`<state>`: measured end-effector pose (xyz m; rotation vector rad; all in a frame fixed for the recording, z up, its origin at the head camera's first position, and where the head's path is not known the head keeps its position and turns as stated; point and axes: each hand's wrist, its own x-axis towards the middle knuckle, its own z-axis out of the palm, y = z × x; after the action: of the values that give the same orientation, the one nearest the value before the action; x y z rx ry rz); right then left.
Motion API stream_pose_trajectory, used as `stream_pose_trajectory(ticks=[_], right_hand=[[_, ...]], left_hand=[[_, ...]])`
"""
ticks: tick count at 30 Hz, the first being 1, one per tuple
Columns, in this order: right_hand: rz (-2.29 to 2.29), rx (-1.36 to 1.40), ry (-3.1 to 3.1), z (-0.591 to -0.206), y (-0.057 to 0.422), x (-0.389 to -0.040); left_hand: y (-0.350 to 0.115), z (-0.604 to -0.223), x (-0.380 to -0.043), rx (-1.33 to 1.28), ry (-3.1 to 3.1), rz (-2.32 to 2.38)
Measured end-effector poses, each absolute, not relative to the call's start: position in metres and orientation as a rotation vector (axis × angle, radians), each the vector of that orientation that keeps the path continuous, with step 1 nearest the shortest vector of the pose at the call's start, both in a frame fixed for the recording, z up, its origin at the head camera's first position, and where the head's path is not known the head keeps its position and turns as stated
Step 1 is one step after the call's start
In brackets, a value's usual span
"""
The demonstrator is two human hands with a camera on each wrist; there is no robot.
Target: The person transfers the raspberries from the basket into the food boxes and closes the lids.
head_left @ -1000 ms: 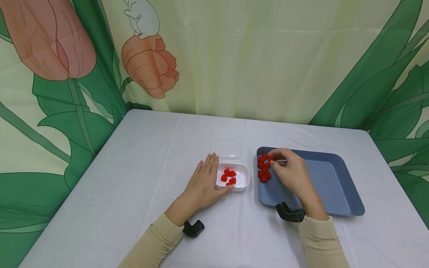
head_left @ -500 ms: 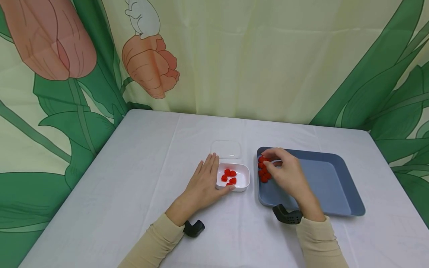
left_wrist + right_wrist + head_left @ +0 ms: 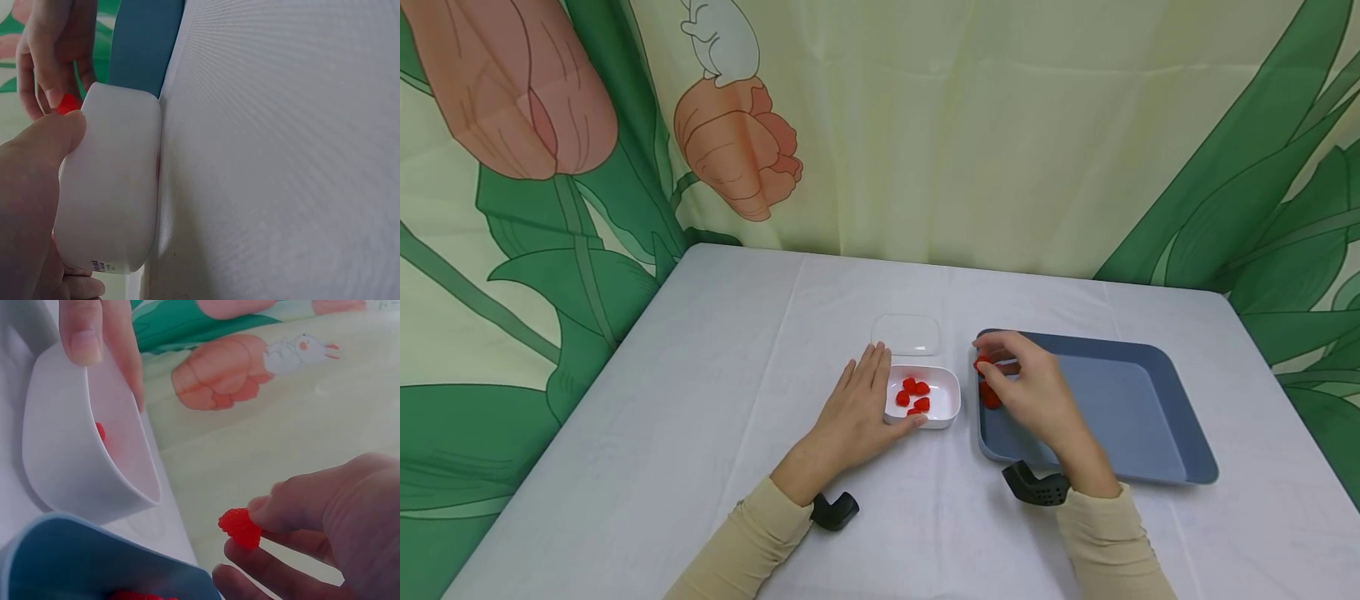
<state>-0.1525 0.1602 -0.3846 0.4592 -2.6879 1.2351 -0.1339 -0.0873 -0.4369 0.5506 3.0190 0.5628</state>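
Note:
A red raspberry is pinched between the thumb and fingers of my right hand, above the left end of the blue-grey tray. More raspberries lie in the tray under that hand, partly hidden by it. Left of the tray stands a small white box with several raspberries inside. My left hand rests against the box's left side, its fingers straight and its thumb over the near rim.
Behind the box a clear plastic lid lies on the white tablecloth. A patterned curtain hangs beyond the table's far edge. Each wrist wears a black camera mount.
My right hand has shifted left and lifted over the tray's left wall with a raspberry in its fingers. The left hand and the box have stayed where they were.

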Motion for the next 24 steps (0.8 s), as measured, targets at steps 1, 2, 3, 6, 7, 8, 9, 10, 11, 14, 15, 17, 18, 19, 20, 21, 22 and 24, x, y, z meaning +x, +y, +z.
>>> stream_pose_trajectory(ticks=[1,2,3,6,7,8,9,10,11,14,15,17,18,19,20,21,22,24], right_hand=[[1.233,0.47,-2.689,-0.385,0.159,-0.152],[1.235,0.48,-2.687,-0.385,0.158,-0.152],[1.23,0.491,-2.687,-0.385,0.157,-0.152],[1.202,0.517,-2.687,-0.385,0.154,-0.151],[1.191,0.528,-2.687,-0.385,0.153,-0.151],[1.183,0.539,-2.686,-0.385,0.152,-0.151],[1.172,0.549,-2.684,-0.386,0.151,-0.151],[1.162,0.558,-2.683,-0.386,0.15,-0.151],[1.154,0.566,-2.682,-0.386,0.149,-0.151],[1.141,0.587,-2.677,-0.388,0.147,-0.15],[1.139,0.593,-2.675,-0.388,0.146,-0.15],[1.136,0.604,-2.672,-0.39,0.144,-0.15],[1.137,0.613,-2.668,-0.39,0.143,-0.15],[1.138,0.624,-2.663,-0.39,0.142,-0.15],[1.14,0.635,-2.659,-0.391,0.141,-0.15],[1.142,0.646,-2.655,-0.392,0.14,-0.15],[1.143,0.661,-2.649,-0.393,0.139,-0.151],[1.152,0.688,-2.639,-0.394,0.137,-0.151]], left_hand=[[-0.087,-0.437,-0.134,0.55,3.019,0.563],[-0.087,-0.437,-0.134,0.549,3.018,0.562],[-0.087,-0.437,-0.134,0.548,3.018,0.563],[-0.087,-0.437,-0.134,0.544,3.014,0.558],[-0.087,-0.437,-0.134,0.544,3.014,0.557],[-0.087,-0.437,-0.134,0.544,3.013,0.554],[-0.087,-0.436,-0.134,0.544,3.014,0.552],[-0.087,-0.436,-0.134,0.544,3.013,0.547],[-0.087,-0.436,-0.134,0.545,3.014,0.542],[-0.087,-0.436,-0.134,0.547,3.013,0.53],[-0.087,-0.435,-0.133,0.55,3.015,0.529],[-0.087,-0.435,-0.134,0.554,3.018,0.527],[-0.087,-0.435,-0.134,0.558,3.021,0.53],[-0.088,-0.435,-0.134,0.563,3.024,0.531],[-0.088,-0.435,-0.134,0.569,3.029,0.534],[-0.088,-0.435,-0.134,0.572,3.03,0.534],[-0.088,-0.435,-0.134,0.575,3.032,0.533],[-0.088,-0.436,-0.134,0.578,3.036,0.534]])
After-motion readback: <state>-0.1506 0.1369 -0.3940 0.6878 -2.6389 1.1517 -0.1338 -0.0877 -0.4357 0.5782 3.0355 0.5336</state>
